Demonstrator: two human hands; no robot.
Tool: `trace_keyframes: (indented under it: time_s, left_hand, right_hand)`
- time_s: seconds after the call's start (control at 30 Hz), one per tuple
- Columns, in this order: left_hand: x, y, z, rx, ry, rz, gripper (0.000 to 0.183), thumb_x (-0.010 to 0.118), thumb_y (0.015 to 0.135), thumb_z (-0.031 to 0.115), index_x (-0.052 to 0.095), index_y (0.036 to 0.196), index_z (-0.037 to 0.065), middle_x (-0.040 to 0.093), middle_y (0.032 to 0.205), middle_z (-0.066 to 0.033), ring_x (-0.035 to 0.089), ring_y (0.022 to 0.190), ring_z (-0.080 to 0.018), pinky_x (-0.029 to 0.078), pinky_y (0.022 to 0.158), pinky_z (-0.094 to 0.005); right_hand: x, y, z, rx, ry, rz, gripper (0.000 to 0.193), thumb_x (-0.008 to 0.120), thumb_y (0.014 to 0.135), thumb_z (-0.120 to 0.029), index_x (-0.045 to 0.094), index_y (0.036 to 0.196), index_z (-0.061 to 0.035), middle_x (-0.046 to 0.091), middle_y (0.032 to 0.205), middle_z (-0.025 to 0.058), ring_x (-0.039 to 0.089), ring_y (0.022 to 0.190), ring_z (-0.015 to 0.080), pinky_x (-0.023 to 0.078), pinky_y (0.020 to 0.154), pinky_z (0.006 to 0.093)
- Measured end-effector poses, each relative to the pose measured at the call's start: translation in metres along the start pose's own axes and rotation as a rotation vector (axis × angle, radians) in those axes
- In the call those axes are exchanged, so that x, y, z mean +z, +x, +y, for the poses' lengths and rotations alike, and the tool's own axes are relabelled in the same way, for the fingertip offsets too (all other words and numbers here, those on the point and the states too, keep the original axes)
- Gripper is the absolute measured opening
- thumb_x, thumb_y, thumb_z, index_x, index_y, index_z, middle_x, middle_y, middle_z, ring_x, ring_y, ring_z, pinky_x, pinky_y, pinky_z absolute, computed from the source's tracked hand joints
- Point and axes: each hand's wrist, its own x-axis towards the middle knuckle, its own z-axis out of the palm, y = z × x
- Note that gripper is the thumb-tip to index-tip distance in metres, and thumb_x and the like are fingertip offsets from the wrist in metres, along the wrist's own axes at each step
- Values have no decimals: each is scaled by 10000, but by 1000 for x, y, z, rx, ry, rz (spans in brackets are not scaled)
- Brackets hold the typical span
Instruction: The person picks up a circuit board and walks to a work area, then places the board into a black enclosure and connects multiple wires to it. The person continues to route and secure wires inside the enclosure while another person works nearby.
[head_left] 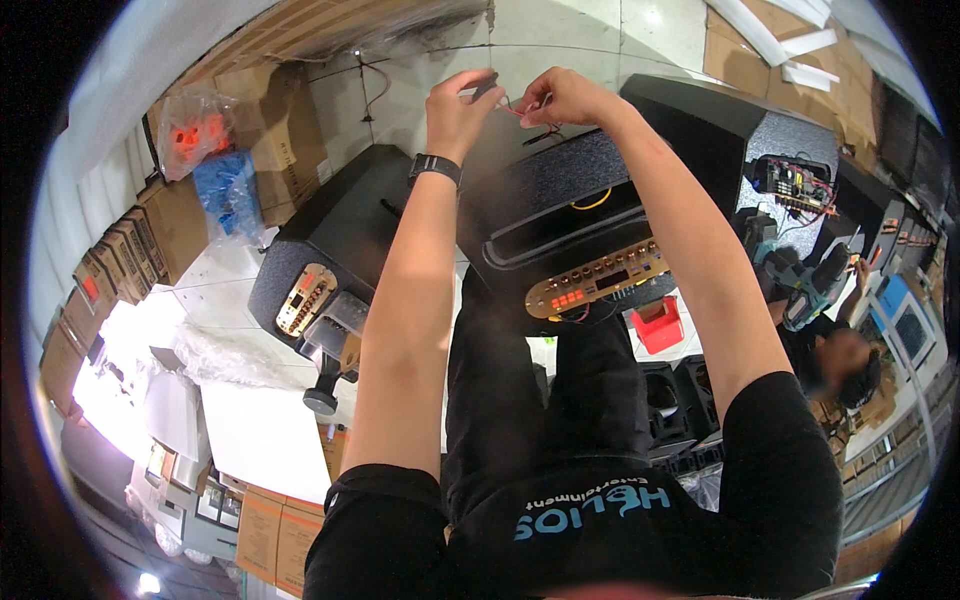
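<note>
Both arms reach forward over a black speaker cabinet (560, 185) with a gold control panel (600, 280) whose red display is lit. My left hand (458, 112), with a dark band on its wrist, is closed around a small black piece (486, 86) whose kind I cannot make out. Close beside it, my right hand (570, 98) pinches a thin red wire (516, 108) between thumb and fingers. Dark leads (543, 133) hang below the right hand, above the cabinet's far edge. A yellow cable (592, 203) shows in the cabinet's recess.
A second cabinet (345, 215) with a gold panel stands left; another (700, 125) at right has an exposed circuit board (795, 187). A red plastic stool-like object (658, 325), a teal-and-black power tool (805, 290) and another person (840, 365) are at right. Cardboard boxes (285, 135) stand far left.
</note>
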Motion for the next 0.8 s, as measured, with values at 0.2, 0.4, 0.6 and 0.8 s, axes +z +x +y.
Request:
trace_keyframes:
  time_s: [0.2, 0.4, 0.6, 0.8]
  left_hand:
    - [-4, -2, 11, 70, 68, 135, 307, 818, 847, 117, 777, 1142, 40, 786, 1109, -110, 753, 883, -184, 584, 789, -300]
    - [-5, -5, 29, 97, 85, 77, 321, 833, 831, 121, 781, 1141, 58, 787, 1075, -90, 748, 847, -172, 581, 779, -301]
    - [9, -6, 7, -63, 23, 3, 340, 857, 812, 156, 781, 1130, 62, 785, 1104, -105, 753, 887, -172, 587, 803, -308]
    - [29, -11, -26, -139, -31, -17, 326, 863, 816, 153, 770, 1105, 34, 784, 1095, -104, 757, 932, -193, 582, 833, -318]
  right_hand:
    - [8, 7, -16, -47, -184, 26, 306, 840, 793, -240, 812, 1070, -115, 792, 975, 123, 754, 930, 303, 592, 865, 416]
    - [13, 16, -3, -105, -279, 51, 243, 866, 733, -209, 805, 922, -70, 789, 918, 122, 754, 859, 298, 595, 800, 406]
    - [22, 14, -7, -20, -275, -28, 265, 891, 724, -189, 799, 922, -41, 788, 883, 129, 757, 846, 282, 583, 782, 390]
    - [9, 10, 4, 123, -366, -7, 269, 857, 757, -204, 806, 985, -71, 790, 951, 122, 752, 927, 283, 576, 841, 399]
